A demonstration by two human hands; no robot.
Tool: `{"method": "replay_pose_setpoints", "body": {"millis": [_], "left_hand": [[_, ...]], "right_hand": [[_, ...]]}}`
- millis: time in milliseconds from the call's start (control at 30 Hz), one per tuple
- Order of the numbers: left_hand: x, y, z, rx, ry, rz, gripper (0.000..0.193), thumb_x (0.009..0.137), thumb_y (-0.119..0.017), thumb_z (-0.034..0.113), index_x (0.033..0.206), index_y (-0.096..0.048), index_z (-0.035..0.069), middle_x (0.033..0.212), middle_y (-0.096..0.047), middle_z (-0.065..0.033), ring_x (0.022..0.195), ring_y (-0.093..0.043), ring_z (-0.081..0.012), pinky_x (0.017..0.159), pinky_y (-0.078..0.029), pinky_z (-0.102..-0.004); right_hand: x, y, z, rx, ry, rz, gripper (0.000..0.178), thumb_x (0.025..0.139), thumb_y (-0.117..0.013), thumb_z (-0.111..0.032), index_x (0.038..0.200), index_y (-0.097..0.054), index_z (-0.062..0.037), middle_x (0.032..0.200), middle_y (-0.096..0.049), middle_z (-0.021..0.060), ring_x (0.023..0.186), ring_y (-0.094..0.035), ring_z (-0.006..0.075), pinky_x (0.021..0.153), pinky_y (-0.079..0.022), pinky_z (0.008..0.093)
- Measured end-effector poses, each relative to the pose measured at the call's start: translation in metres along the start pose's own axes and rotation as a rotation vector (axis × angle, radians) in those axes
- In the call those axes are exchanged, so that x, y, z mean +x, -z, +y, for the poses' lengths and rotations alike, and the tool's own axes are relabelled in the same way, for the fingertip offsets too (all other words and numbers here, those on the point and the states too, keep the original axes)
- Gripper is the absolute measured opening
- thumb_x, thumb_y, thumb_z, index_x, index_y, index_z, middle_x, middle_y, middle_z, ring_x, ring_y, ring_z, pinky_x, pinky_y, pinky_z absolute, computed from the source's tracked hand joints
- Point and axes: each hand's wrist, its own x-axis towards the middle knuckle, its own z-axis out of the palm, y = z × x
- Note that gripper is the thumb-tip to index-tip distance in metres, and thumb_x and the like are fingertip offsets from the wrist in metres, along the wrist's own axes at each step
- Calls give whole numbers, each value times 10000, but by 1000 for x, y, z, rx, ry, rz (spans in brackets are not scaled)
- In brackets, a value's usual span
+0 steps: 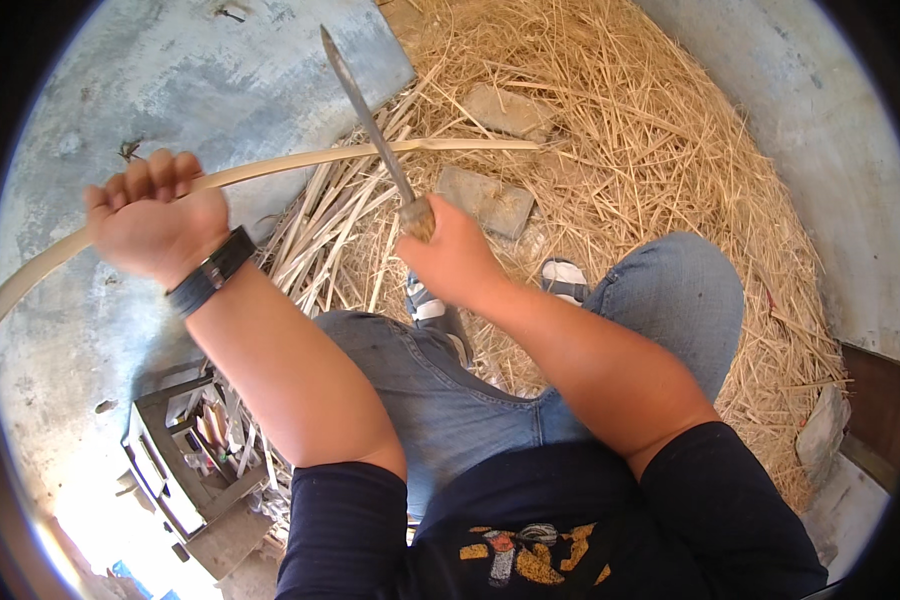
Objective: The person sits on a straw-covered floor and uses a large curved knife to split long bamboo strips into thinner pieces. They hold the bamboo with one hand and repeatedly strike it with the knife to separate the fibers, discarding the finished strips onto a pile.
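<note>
My left hand (160, 212), with a dark watch strap on its wrist, is closed round a long, pale bamboo strip (290, 162) at the left. The strip bends down to the left past the hand and reaches right over the straw. In my right hand (452, 252) is the wooden handle of a long, narrow knife (362, 108). Its blade points up and to the left, crossing the strip right of my left hand. Whether the blade cuts into the strip or only lies against it, I cannot tell.
Straw-like shavings (630, 130) cover the ground ahead and to the right. Split strips (315, 230) lie heaped beside my knee. Flat stones (485, 200) sit among them. A wooden box (185, 470) with odds and ends stands lower left. A pale wall (820, 150) curves along the right.
</note>
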Motion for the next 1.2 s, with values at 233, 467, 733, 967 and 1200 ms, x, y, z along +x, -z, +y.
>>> {"method": "replay_pose_setpoints", "body": {"millis": [233, 467, 733, 967, 1200], "left_hand": [[-12, -3, 44, 115, -111, -245, 357, 1003, -393, 280, 673, -330, 160, 581, -250, 17, 538, -227, -133, 528, -200, -303], [-22, -15, 23, 123, -73, -219, 364, 1015, -413, 258, 685, -308, 146, 598, -242, 12, 571, -202, -133, 533, -195, -302], [-3, 3, 22, 102, -53, -84, 362, 1021, -418, 278, 697, -325, 145, 597, -263, 10, 562, -212, -129, 526, -199, -298], [-5, 3, 20, 117, -68, -65, 365, 1009, -438, 269, 683, -323, 153, 588, -256, 16, 544, -229, -128, 524, -204, -295], [-4, 0, 21, 107, -92, -105, 350, 1001, -446, 250, 691, -324, 147, 606, -261, 7, 555, -233, -139, 543, -212, -305]], "right_hand": [[2, 9, -20, 114, -123, 32, 354, 793, -655, -209, 1062, -604, 15, 855, -670, 206, 818, -661, 359, 767, -507, 435], [-20, 1, -32, 24, 9, -61, 336, 819, -637, -187, 1090, -594, 7, 819, -656, 142, 717, -638, 252, 663, -500, 376], [-12, -5, 11, -170, -200, -155, 373, 805, -640, -171, 1093, -590, 62, 877, -673, 244, 799, -678, 348, 715, -522, 411], [-15, -8, 5, -189, -64, -181, 397, 792, -644, -161, 1136, -599, 32, 939, -690, 249, 892, -691, 367, 798, -539, 427], [-3, -7, 36, -154, -158, -103, 387, 799, -644, -145, 1139, -592, 33, 950, -689, 234, 888, -684, 355, 818, -534, 419]]}}
